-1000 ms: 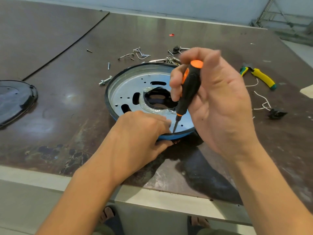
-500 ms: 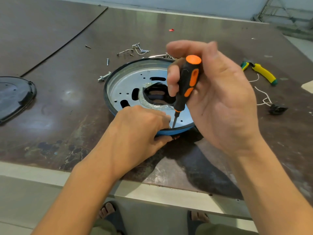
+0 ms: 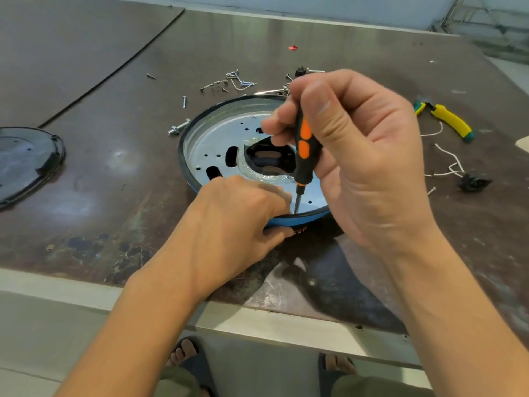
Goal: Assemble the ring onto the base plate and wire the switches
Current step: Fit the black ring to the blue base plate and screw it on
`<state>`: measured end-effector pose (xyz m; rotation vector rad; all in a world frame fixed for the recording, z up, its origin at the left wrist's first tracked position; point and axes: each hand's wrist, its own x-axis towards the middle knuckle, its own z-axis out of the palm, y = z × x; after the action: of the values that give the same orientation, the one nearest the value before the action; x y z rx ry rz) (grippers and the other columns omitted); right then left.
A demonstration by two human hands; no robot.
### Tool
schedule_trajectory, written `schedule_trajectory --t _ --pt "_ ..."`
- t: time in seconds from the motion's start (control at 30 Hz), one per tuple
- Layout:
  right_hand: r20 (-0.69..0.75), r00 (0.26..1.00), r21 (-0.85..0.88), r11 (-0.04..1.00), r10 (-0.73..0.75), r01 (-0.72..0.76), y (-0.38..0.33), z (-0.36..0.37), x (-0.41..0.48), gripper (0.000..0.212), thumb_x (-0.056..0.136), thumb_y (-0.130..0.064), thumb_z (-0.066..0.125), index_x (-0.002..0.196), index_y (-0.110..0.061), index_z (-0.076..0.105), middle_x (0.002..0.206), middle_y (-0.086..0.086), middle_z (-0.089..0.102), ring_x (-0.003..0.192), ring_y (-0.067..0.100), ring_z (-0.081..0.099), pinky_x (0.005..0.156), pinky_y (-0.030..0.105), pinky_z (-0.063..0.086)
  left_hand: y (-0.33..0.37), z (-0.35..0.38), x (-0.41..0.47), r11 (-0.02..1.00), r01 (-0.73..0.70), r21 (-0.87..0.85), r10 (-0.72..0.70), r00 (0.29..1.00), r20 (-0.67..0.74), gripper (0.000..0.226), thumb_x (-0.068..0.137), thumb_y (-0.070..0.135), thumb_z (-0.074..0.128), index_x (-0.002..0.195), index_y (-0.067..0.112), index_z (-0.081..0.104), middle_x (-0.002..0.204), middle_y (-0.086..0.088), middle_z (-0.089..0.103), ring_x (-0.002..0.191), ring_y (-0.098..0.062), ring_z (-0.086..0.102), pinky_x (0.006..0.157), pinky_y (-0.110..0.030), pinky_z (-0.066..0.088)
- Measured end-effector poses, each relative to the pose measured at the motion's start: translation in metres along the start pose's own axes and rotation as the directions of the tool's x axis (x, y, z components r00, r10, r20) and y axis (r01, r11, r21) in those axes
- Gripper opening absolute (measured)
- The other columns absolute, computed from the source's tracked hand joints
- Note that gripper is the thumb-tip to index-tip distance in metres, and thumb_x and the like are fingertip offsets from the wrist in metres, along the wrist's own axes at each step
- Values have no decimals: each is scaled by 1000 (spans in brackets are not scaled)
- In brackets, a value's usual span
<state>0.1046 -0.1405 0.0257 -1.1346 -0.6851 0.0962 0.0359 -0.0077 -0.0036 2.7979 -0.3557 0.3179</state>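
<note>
**Screwdriver tip at the near rim: a slip is the main risk**

The base plate (image 3: 213, 144) lies flat on the table (image 3: 114, 110) with the ring (image 3: 312, 218) seated around its edge. The right hand (image 3: 369, 156) is clamped on a black and orange screwdriver (image 3: 304, 141), held nearly upright with its tip down on the plate just inside the near rim. The left hand (image 3: 237, 222) pinches that same stretch of ring, thumb outside and fingers curled over the top, right beside the tip. Whether a screw sits under the tip cannot be told; the fingers hide it.

The likely trouble is the tip skating off. Because the left fingers touch the shaft's working end, a slip would drive the blade into them. A tilted driver could also cross-thread the screw or shift the ring off its seat. The switch (image 3: 472, 181) with its white wires lies well apart at the right, not yet wired.
</note>
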Motion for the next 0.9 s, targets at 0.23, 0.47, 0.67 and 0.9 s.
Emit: schedule_trajectory --t 0.23,0.47,0.67,0.9 --pt "-106 993 66 997 57 -50 -5 -15 4 19 92 -24 63 91 -10 51 75 1 65 72 20 64 71 29 51 -2 -1 1 1000 3 8 -4 999 43 21 90 40 61 84 20 66 92 7 69 96 -15 67 77 -37 53" --pt "35 990 104 984 139 -142 -5 -20 2 41 105 -26 29 119 -3 60 106 16 66 80 22 47 75 36 42 -1 -2 1 1000 18 21 -19 998 52 22 87 41 61 91 21 70 104 6 73 101 -17 68 81 -40 54" --pt "79 991 49 992 112 -116 -4 -14 -1 23 103 -13 40 103 -8 62 104 14 71 86 23 57 80 33 48 -1 -1 1 999 23 29 -25 998 54 23 87 41 63 95 22 73 106 7 73 99 -15 68 80 -39 55" --pt "-99 988 133 986 118 -104 -1 -15 2 6 97 -9 58 93 -7 61 78 8 64 66 19 55 65 29 50 -1 0 3 999 21 40 -24 998 63 26 89 44 60 98 22 70 106 7 72 104 -15 66 85 -39 53"
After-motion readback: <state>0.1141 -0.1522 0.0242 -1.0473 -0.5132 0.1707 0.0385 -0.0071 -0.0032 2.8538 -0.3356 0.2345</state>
